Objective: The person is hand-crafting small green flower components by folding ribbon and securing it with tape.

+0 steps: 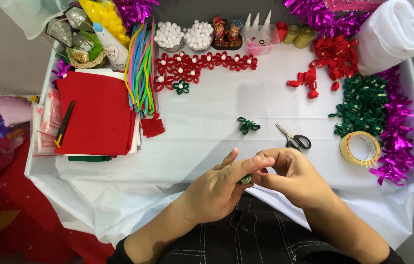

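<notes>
My left hand (219, 188) and my right hand (292, 176) meet at the near edge of the white-covered table (217, 142). Between their fingertips they pinch a small green felt piece (245, 180), mostly hidden by the fingers. Just beyond the hands lies a small green felt flower (247, 125). Black-handled scissors (295, 139) lie to the right of it. A row of red felt flowers with white centres (202, 63) sits farther back, with one green flower (181, 87) among them.
A stack of red felt sheets (97, 112) with a utility knife (64, 124) lies left. Coloured pipe cleaners (141, 68), bowls of white pompoms (185, 35), red felt loops (332, 56), green felt loops (363, 102), a tape roll (360, 148) and purple tinsel (398, 132) ring the table.
</notes>
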